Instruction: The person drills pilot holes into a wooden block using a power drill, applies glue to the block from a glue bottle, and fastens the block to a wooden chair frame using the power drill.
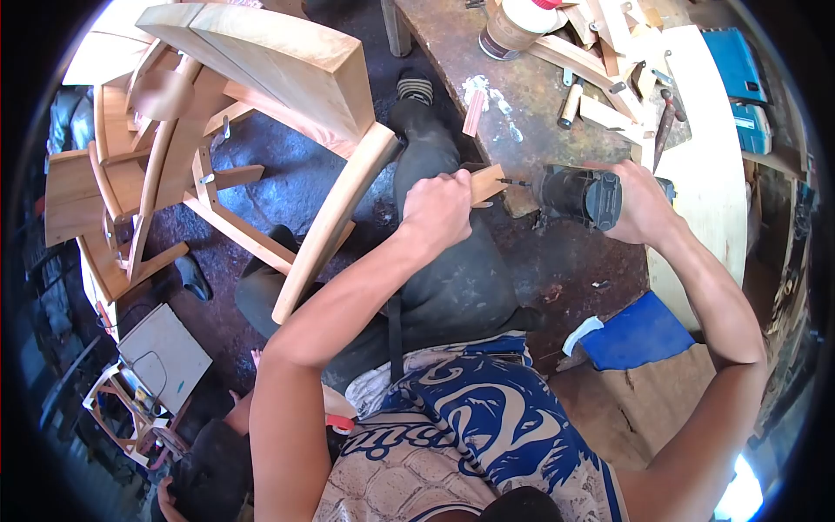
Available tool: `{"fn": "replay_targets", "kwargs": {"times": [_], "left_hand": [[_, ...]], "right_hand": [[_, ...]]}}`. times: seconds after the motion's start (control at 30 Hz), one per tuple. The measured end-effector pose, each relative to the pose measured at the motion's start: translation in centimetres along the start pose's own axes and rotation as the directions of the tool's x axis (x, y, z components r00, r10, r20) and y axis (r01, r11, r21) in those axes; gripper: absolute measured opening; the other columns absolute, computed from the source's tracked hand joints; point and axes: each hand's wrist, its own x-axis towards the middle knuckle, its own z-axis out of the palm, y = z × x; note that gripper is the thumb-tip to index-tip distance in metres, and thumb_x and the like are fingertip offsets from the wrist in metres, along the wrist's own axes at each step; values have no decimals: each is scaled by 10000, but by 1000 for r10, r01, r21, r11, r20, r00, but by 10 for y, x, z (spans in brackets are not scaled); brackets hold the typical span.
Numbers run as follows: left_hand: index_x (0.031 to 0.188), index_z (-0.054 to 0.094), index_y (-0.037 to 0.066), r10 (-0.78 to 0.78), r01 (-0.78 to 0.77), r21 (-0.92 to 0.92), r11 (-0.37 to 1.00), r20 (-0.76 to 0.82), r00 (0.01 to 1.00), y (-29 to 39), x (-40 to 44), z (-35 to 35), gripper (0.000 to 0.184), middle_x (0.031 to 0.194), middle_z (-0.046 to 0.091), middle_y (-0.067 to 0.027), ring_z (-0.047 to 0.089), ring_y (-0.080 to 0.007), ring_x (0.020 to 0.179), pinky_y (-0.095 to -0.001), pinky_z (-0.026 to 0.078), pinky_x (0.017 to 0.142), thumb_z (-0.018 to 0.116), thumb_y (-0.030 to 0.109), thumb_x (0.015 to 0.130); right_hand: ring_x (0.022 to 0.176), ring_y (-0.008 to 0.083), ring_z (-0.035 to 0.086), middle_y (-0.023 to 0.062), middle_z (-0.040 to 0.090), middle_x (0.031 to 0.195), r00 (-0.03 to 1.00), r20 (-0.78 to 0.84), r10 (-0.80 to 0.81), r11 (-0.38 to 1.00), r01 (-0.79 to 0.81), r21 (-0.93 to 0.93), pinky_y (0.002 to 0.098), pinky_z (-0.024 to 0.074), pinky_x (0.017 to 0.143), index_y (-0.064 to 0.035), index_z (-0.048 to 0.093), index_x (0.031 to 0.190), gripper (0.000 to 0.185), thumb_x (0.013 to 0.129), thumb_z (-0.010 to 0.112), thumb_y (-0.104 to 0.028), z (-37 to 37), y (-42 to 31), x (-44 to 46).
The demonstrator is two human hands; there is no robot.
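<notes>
My left hand [437, 209] is closed around a small wooden piece [488, 184], held above my thigh near the workbench edge. My right hand [642, 204] grips a dark power drill [578, 196] that points left. The drill's bit reaches the right end of the small piece; whether it has entered the wood cannot be made out. Left of my hands stands a wooden frame with a thick curved top [287, 65] and a rounded leg [335, 222].
The workbench [435, 43] holds a glue tub [513, 30], a hammer [665, 126], a pink strip [475, 111] and wood offcuts. A blue sheet [639, 332] lies at lower right. Another person [213, 470] is at lower left. More wooden frames [122, 191] stand at left.
</notes>
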Motion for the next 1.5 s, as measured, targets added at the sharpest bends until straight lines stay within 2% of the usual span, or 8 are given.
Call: {"fn": "replay_targets", "kwargs": {"times": [0.43,0.5,0.63,0.7,0.73,1.13,1.43,1.5], "left_hand": [[947,589,-30,10,-11,-14,1000,-21,1000,-3,-1,3,294,817,697,-215,724,-342,733,-419,584,697,710,198,807],[947,589,-28,15,-15,-5,1000,-24,1000,-4,-1,5,294,815,698,-213,724,-339,730,-419,584,692,709,200,808],[944,590,-23,13,-13,-6,1000,-31,999,-3,-1,3,293,813,699,-204,726,-330,725,-416,585,683,712,206,807],[967,591,-14,5,-5,7,1000,-22,1000,-2,-2,2,316,839,706,-188,733,-312,745,-396,596,693,729,173,754],[990,591,-5,5,-4,20,1000,-11,1000,-2,-1,2,359,866,712,-173,740,-295,764,-376,606,703,747,141,701],[999,582,0,-16,14,49,999,47,999,-2,1,1,348,882,704,-171,741,-290,781,-377,612,683,737,150,726],[1006,580,-1,-18,17,23,1000,39,999,-4,2,4,322,900,702,-178,739,-302,783,-382,612,702,718,130,746],[1006,579,0,-13,12,21,1000,38,999,-4,1,3,318,896,702,-179,739,-302,784,-383,612,702,715,127,748]], "right_hand": [[837,378,695,203,716,851,999,-13,-39,999,39,-31,439,569,778,-28,695,1144,552,606,757,-138,1,1,2],[839,372,700,203,722,871,994,109,32,994,-20,-112,436,571,787,-35,698,1151,559,613,766,-170,-3,-3,5],[849,365,706,204,727,895,998,-6,-66,994,65,-83,433,575,797,-32,696,1161,577,613,776,-192,4,0,8],[861,364,709,204,729,909,994,107,-10,985,28,-173,432,578,801,-31,697,1162,582,605,782,-181,7,-3,15],[861,364,709,204,729,909,994,106,-17,984,36,-173,432,578,801,-31,697,1162,582,605,782,-181,6,-1,18],[831,390,698,214,719,865,995,-8,-100,994,100,-40,448,572,786,-17,728,1057,490,606,763,-207,14,12,15],[808,402,687,222,712,853,999,40,-3,1000,4,-14,456,563,788,-16,732,1025,456,618,768,-217,14,2,12],[792,407,684,222,707,834,997,-58,-48,997,45,-62,459,564,782,-35,734,1034,443,630,763,-213,19,7,10]]}}
